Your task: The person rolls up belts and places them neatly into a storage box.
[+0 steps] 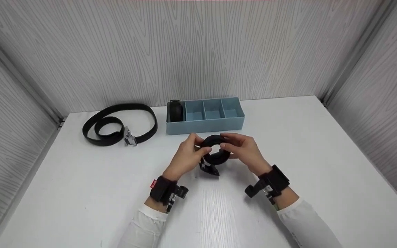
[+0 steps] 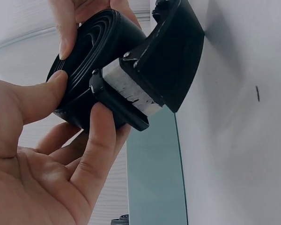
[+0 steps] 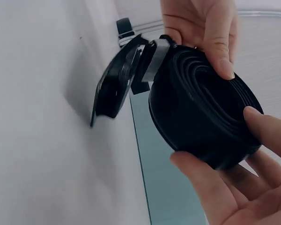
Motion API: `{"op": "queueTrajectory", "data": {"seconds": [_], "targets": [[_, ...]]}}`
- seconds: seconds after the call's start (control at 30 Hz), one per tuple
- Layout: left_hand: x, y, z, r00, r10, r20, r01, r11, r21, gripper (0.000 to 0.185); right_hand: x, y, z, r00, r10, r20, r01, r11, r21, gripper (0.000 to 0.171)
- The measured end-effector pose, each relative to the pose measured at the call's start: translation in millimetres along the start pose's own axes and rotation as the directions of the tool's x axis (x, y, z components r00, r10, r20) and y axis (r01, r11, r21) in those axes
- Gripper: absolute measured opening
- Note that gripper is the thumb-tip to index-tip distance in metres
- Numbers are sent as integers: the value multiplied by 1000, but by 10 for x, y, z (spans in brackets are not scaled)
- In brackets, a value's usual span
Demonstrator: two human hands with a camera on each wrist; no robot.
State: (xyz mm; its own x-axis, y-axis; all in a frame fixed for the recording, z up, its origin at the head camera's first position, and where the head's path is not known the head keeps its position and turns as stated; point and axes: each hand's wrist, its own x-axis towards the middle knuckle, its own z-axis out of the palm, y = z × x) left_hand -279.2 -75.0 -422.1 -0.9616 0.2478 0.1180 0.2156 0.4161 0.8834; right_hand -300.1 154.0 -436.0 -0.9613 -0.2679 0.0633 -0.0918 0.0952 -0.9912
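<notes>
rolled belt (image 1: 215, 153): matt black, smooth strap, ridged coils | its buckle (image 2: 131, 91): brushed metal plate in black casing | loose belt (image 1: 119, 124) at 10 o'clock: matt black, shiny metal buckle | organizer box (image 1: 205, 115) at 12: matt blue plastic | table (image 1: 322, 155): smooth white, slight sheen | walls (image 1: 184, 51): grey wood-grain

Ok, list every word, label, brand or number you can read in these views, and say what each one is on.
No text can be read.
Red tag on the left wrist strap: bears small white marks, too small and blurred to read.
Buckle of the coiled black belt held by the left hand and right hand: no marking visible.
Blue divided box and loose belt on the table: no lettering visible.
</notes>
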Motion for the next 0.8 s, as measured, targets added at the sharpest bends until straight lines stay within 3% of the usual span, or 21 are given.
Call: {"op": "queueTrajectory", "data": {"seconds": [0.23,0.37,0.5,0.57,0.67,0.8], "targets": [[-11,28,-16,998,41,55,-42,999,23,20,-16,-44,-105,994,-2,109,16,992,-125,50],[-15,27,-21,995,53,82,-56,998,32,19,-22,-44,-122,991,3,137,17,989,-147,50],[-9,32,3,998,44,40,-45,998,36,21,-40,-30,-76,996,-18,88,26,996,-86,49],[-10,42,23,998,62,-9,-61,994,92,25,-50,-32,-38,998,-40,47,43,998,-54,49],[-19,55,54,985,153,-83,-127,957,259,31,-67,-50,28,997,-73,-15,72,997,-40,50],[-20,29,72,941,302,-153,-212,878,430,33,-82,-81,93,994,-101,-47,98,993,-58,50]]}}
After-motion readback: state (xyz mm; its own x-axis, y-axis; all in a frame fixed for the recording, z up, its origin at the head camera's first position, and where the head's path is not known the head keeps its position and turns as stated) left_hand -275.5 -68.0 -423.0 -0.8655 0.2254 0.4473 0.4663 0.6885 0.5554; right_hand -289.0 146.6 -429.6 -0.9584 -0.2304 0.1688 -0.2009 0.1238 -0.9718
